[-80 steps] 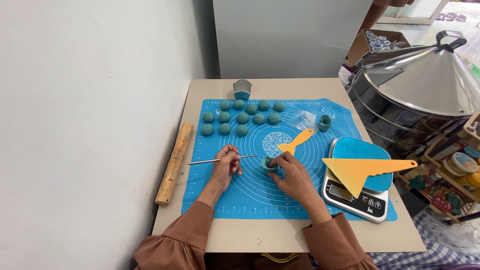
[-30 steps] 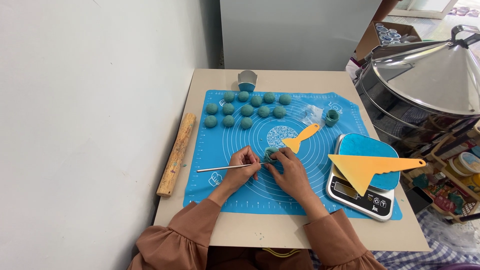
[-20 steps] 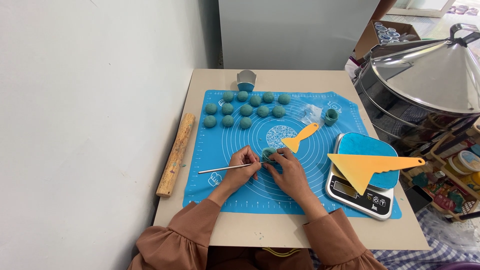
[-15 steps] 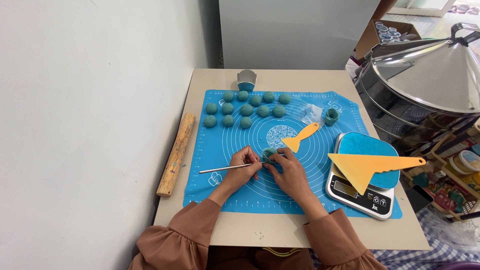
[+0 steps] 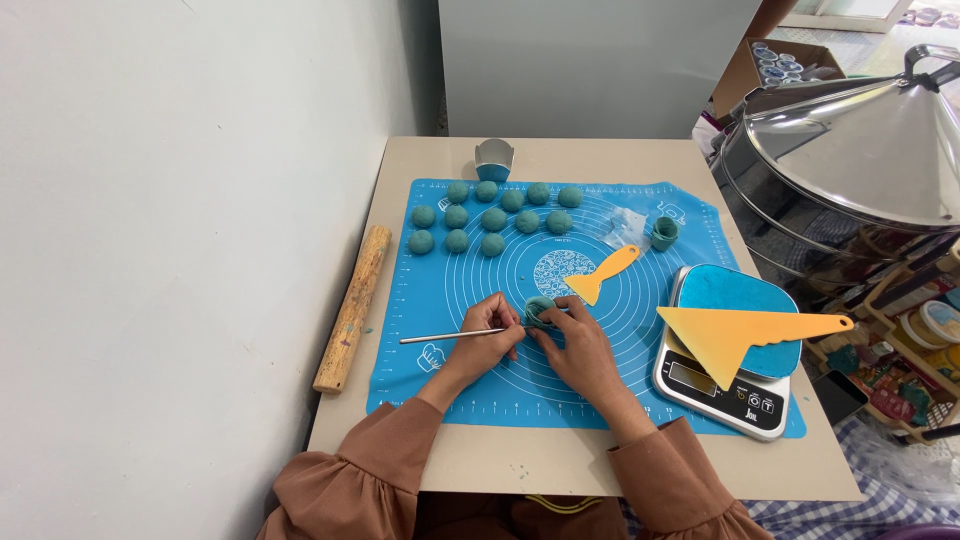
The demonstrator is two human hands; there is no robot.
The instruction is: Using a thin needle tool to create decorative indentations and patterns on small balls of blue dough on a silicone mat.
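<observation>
My left hand (image 5: 487, 342) pinches a thin metal rod (image 5: 440, 338) that lies across the blue silicone mat (image 5: 440, 300), its tip at a small teal dough piece (image 5: 538, 309). My right hand (image 5: 578, 343) cups that dough piece from the right with its fingers curled on it. Both hands meet at the mat's middle. Several teal dough balls (image 5: 492, 218) sit in rows at the mat's far left.
A wooden rolling pin (image 5: 352, 308) lies left of the mat. An orange spatula (image 5: 602, 274) and a teal dough roll (image 5: 663, 233) rest on the mat. A kitchen scale (image 5: 720, 385) carries a blue slab and an orange scraper (image 5: 740, 334). A metal cup (image 5: 493, 159) stands behind; a large steamer lid (image 5: 870, 140) is right.
My left hand with the rod has moved right, up against the dough piece. My right hand stays on the dough.
</observation>
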